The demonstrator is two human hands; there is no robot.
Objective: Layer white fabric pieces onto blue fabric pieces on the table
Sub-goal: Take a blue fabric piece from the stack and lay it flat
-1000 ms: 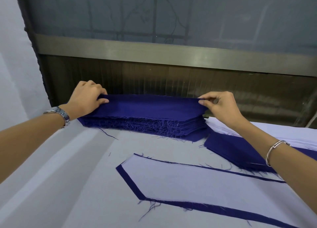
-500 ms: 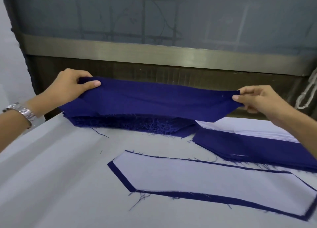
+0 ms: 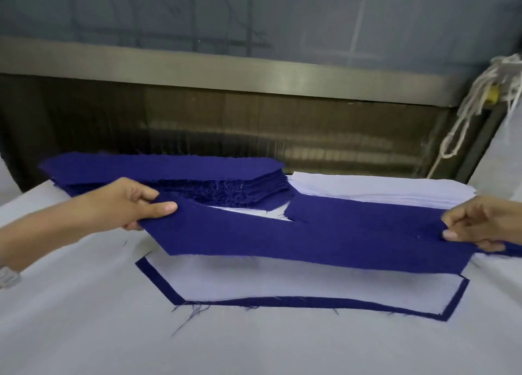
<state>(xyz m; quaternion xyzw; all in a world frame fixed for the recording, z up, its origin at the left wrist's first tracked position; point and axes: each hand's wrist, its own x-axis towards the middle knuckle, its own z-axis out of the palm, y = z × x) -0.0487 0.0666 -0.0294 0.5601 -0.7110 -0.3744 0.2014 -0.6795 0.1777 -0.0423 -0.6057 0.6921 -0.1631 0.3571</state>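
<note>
L hand (image 3: pixel 132 205) and R hand (image 3: pixel 480 222) each pinch one end of a blue piece (image 3: pixel 296 239) – fingers (image 3: pixel 144 197) closed on the cloth – and hold it stretched just above a white piece (image 3: pixel 282 278), which lies on a 2nd blue piece (image 3: pixel 282 301) on the worktop (image 3: pixel 254 346). Behind, at the far edge: blue stack (image 3: pixel 169 168) at left, white stack (image 3: pixel 381 188) at right.

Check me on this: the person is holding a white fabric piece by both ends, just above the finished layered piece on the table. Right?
Not quite. The head view shows the left hand and the right hand holding a blue fabric piece, not a white one. The rest holds: it is held by both ends just above the layered piece on the table.
</note>
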